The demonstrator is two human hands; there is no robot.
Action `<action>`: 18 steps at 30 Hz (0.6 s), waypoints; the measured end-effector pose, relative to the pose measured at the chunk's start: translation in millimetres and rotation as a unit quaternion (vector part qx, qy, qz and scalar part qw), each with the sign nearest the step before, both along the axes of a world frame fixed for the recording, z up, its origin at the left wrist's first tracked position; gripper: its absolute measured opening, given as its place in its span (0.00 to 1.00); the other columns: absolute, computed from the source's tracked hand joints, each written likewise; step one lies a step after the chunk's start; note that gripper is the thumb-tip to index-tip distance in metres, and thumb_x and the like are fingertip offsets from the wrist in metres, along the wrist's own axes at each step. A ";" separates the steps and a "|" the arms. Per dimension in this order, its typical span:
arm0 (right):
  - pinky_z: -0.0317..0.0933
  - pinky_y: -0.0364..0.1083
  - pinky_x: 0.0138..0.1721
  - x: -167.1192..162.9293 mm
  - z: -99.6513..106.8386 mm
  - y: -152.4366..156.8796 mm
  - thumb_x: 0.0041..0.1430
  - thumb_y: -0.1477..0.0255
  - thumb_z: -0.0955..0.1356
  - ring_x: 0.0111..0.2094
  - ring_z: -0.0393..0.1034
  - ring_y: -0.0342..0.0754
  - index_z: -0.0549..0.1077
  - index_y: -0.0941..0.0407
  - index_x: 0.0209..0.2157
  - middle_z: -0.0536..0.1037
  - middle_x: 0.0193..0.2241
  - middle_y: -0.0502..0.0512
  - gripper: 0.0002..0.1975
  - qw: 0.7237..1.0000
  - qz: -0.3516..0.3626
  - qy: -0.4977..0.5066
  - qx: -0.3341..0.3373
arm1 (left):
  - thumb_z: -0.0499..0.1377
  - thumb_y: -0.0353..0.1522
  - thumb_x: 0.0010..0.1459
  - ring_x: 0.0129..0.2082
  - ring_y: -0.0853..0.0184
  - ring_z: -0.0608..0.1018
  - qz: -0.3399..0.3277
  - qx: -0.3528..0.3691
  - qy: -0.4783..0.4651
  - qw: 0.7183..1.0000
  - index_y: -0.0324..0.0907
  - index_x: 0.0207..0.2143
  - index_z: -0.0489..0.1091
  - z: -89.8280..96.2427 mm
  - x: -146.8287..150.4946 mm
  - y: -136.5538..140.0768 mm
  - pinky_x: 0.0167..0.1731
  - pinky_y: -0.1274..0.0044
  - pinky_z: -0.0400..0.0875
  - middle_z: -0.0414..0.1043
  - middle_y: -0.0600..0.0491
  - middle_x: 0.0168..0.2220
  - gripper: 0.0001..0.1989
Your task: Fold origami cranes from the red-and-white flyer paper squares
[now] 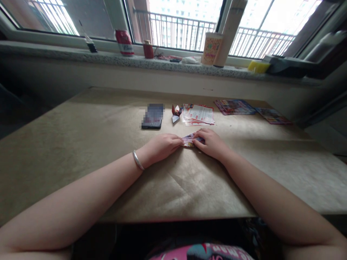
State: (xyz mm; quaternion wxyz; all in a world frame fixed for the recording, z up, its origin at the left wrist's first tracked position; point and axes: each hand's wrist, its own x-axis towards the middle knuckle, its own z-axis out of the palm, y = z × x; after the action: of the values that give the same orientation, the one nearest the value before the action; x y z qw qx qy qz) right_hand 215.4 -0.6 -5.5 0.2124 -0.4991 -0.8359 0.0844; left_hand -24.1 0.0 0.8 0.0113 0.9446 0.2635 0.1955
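Note:
A small piece of colourful printed paper point(187, 140), seemingly folded, lies on the table between my two hands. My left hand point(166, 146) has its fingers closed together at the paper's left end; a silver bangle is on that wrist. My right hand point(210, 142) curls over the paper's right end, thumb in front and fingertips on top, hiding part of it. Just beyond stands a folded paper figure point(176, 113) in red and white. Beside it is a loose stack of printed paper sheets point(200, 115) with red edges.
A dark phone-like slab point(152, 117), blurred out, lies left of the figure. Colourful printed sheets point(235, 107) lie at the back right. Along the windowsill point(162, 64) stand a red can point(124, 42), a patterned paper cup point(211, 48), a tall tube point(230, 32) and a yellow object point(258, 66).

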 end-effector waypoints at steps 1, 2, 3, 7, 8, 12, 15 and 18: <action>0.61 0.49 0.50 0.2 -0.6 1.4 0.61 0.65 0.66 0.45 0.70 0.51 0.77 0.56 0.37 0.78 0.41 0.58 0.10 1.000 -0.003 0.001 -0.002 | 0.55 0.27 0.65 0.42 0.62 0.81 0.005 -0.001 0.005 1.000 0.38 0.43 0.76 -0.2 0.7 0.3 0.43 0.72 0.77 0.79 0.46 0.42 0.10; 0.61 0.48 0.49 0.2 -1.1 2.8 0.60 0.66 0.66 0.44 0.70 0.51 0.76 0.56 0.36 0.78 0.40 0.58 0.10 1.000 -0.006 0.002 -0.004 | 0.55 0.28 0.65 0.42 0.62 0.81 0.010 -0.001 0.009 1.000 0.38 0.43 0.76 -0.4 1.5 0.6 0.43 0.72 0.77 0.79 0.45 0.42 0.10; 0.61 0.48 0.48 0.0 -1.6 4.3 0.60 0.66 0.67 0.43 0.70 0.51 0.76 0.56 0.34 0.78 0.39 0.58 0.09 1.000 -0.009 0.004 -0.006 | 0.55 0.28 0.65 0.42 0.62 0.81 0.014 0.000 0.012 1.000 0.38 0.43 0.76 -0.6 2.4 1.0 0.43 0.72 0.76 0.79 0.45 0.42 0.10; 0.61 0.47 0.44 -1.0 -3.6 8.5 0.59 0.68 0.67 0.39 0.71 0.50 0.75 0.56 0.31 0.79 0.36 0.57 0.07 0.999 -0.029 0.017 -0.021 | 0.54 0.27 0.65 0.41 0.63 0.81 0.009 0.011 0.002 1.000 0.39 0.47 0.74 -1.0 3.4 4.4 0.42 0.73 0.76 0.79 0.46 0.43 0.12; 0.61 0.47 0.44 -1.1 -4.0 8.8 0.59 0.69 0.68 0.39 0.71 0.50 0.75 0.56 0.30 0.79 0.35 0.57 0.06 0.999 -0.034 0.019 -0.025 | 0.54 0.27 0.65 0.42 0.64 0.81 0.001 0.015 -0.002 1.000 0.40 0.48 0.74 -1.0 2.9 5.4 0.43 0.74 0.76 0.79 0.47 0.44 0.12; 0.60 0.47 0.43 -1.4 -4.6 7.8 0.57 0.69 0.68 0.39 0.70 0.50 0.74 0.56 0.29 0.80 0.36 0.57 0.06 0.998 -0.046 0.033 -0.034 | 0.54 0.27 0.65 0.42 0.67 0.81 -0.015 0.025 -0.004 1.000 0.41 0.45 0.76 -1.4 -0.7 8.3 0.44 0.76 0.75 0.79 0.50 0.46 0.12; 0.60 0.47 0.43 -1.5 -3.9 7.0 0.57 0.70 0.69 0.39 0.70 0.50 0.73 0.56 0.28 0.80 0.37 0.58 0.06 0.997 -0.049 0.040 -0.042 | 0.55 0.28 0.65 0.40 0.66 0.81 -0.004 0.035 0.009 0.999 0.41 0.44 0.77 -2.6 -2.2 8.5 0.43 0.75 0.75 0.79 0.49 0.44 0.11; 0.60 0.47 0.42 -1.6 -2.9 6.9 0.57 0.70 0.69 0.39 0.70 0.50 0.73 0.56 0.27 0.80 0.37 0.57 0.06 0.997 -0.051 0.035 -0.049 | 0.56 0.28 0.65 0.40 0.65 0.81 0.003 0.043 0.012 0.999 0.42 0.44 0.77 -4.1 -2.3 8.3 0.42 0.74 0.76 0.79 0.49 0.43 0.11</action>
State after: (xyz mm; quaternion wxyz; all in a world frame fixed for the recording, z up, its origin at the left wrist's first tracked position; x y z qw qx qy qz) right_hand 213.7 6.3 -8.4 0.2211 -0.5478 -0.7961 0.1312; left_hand -26.4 8.3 -3.3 -0.0335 0.9457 0.2579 0.1951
